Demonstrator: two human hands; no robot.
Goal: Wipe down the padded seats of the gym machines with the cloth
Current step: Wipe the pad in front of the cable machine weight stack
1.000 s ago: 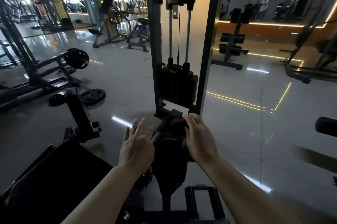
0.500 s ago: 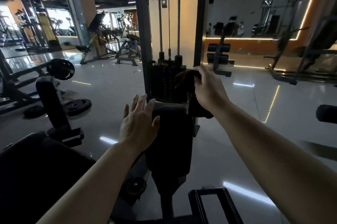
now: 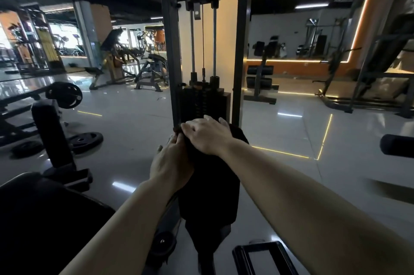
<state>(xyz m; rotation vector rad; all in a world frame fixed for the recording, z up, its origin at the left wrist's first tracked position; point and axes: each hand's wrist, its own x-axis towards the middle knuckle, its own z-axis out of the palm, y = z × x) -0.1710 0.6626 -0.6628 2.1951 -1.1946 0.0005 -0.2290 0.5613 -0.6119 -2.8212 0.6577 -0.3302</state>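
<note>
A dark cloth (image 3: 179,129) lies pressed against the top edge of a black padded seat (image 3: 208,185) on a gym machine.

The padded seat is a long, narrow black pad, seen from above, running away from the viewer toward the machine's upright frame. Its far end is rounded and its surface looks smooth and matte. The cloth is dark, brownish and bunched; only a small crumpled part shows, at the far left corner of the pad, and the rest is hidden. The right hand (image 3: 206,134) lies flat on it with fingers spread. The left hand (image 3: 172,166) rests against the pad's left edge, just below the cloth.
</note>
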